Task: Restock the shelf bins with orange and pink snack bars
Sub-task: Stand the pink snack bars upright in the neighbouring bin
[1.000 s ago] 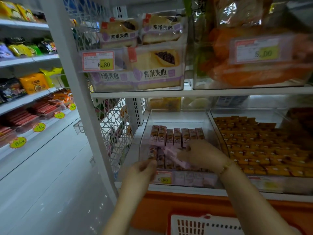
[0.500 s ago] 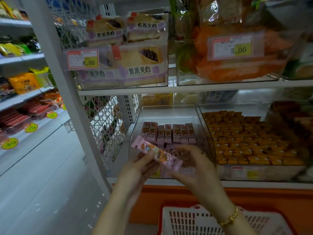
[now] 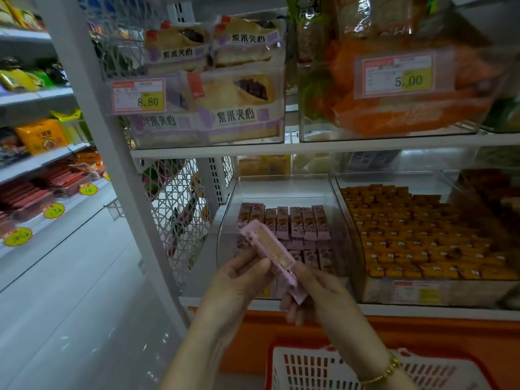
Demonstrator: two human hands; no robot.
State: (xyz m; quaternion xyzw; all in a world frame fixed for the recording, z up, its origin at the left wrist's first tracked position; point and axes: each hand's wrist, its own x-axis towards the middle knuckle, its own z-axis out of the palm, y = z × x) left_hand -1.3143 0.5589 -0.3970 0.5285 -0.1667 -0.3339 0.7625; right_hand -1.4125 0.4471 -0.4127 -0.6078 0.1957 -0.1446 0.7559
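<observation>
- Both hands are up in front of the lower shelf, and 1 pink snack bar (image 3: 269,252) is between them, clear of the bins.
- The bar sits on a slant, top end up to the left and bottom end down to the right, with its pale clear-window side facing the camera.
- Left hand (image 3: 239,282) grips the bar from the left, fingers curled in against its middle.
- Right hand (image 3: 318,299) pinches the lower end, thumb (image 3: 305,274) pressed on top of the wrapper. A gold bead bracelet (image 3: 389,368) shows on that wrist.
- Straight behind the bar is the left clear bin (image 3: 281,190). Pink bars (image 3: 295,225) stand in a neat row across its middle with more lying in front, and the back of the bin floor is bare.
- Just beside it on the right, the second clear bin (image 3: 394,178) is packed with orange bars (image 3: 422,240) in tight rows, nearly to its front wall.
- On the shelf above, purple-and-cream bread packs (image 3: 233,105) sit behind a price tag reading 8.80 (image 3: 139,95). To the right, orange-wrapped bags sit behind a tag reading 5.00 (image 3: 399,77).
- Down at the bottom edge, a white slotted basket with a red rim (image 3: 351,370) sits under the right forearm.
- Off to the left, an aisle of other shelves holds yellow and red packets; they're too blurred to read.
</observation>
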